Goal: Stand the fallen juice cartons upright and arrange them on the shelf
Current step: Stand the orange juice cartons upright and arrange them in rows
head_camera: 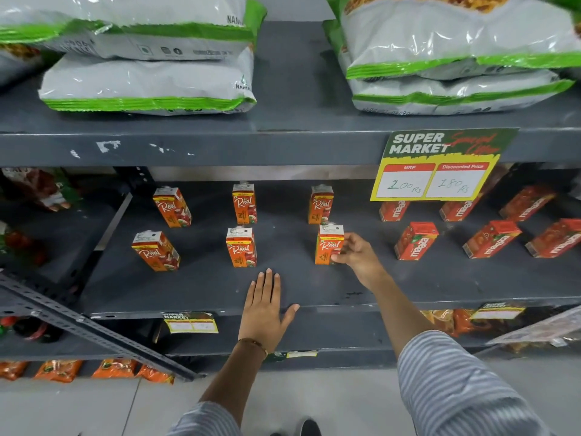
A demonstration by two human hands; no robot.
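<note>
Several orange Real juice cartons stand upright in two rows on the dark grey shelf [195, 287]. The back row holds three: left [172, 207], middle [244, 202], right [320, 204]. In the front row stand a left carton [156, 251], a middle carton [240, 247] and a right carton [327, 243]. My right hand [356, 254] grips the right side of the front right carton. My left hand [264, 305] lies flat and open on the shelf's front edge, below the front middle carton, touching no carton.
Red Maaza cartons [415, 241] stand on the same shelf to the right, in two rows. A yellow price sign [435, 166] hangs from the upper shelf's edge. White-green bags [147, 86] lie on the upper shelf. A slanted metal brace [94, 328] crosses the lower left.
</note>
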